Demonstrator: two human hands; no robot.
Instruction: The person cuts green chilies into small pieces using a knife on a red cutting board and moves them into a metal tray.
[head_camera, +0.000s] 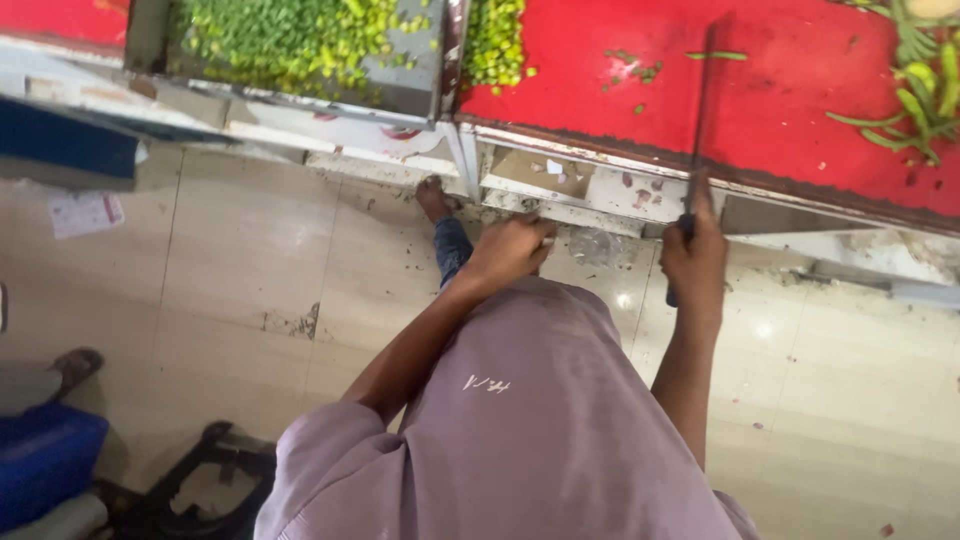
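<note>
Head view: I look straight down past my lilac shirt (520, 420) at a red board (800, 90) and the tiled floor (240, 260)
Right hand: my right hand (693, 262) is clenched tight around the dark handle of a knife (700, 110), at the near edge of the board
Knife: its long blade runs away from me over the red surface, thin edge up toward the camera, tip near a single green pod (716, 56)
Left hand: my left hand (510, 248) is curled with the fingers folded in, just below the counter's front rail (560, 185); I cannot tell whether it holds anything
Chopped greens: a heap of small green pieces (290, 40) fills a metal tray (405, 95) to the left, and more lie piled at the board's left end (495, 45)
Whole pods: uncut green pods (920, 95) lie at the board's far right, well apart from the blade
Floor: my foot (435, 200) shows under the counter; another person's sandalled foot (75, 365) is at the left edge, near a blue tub (45, 460)
</note>
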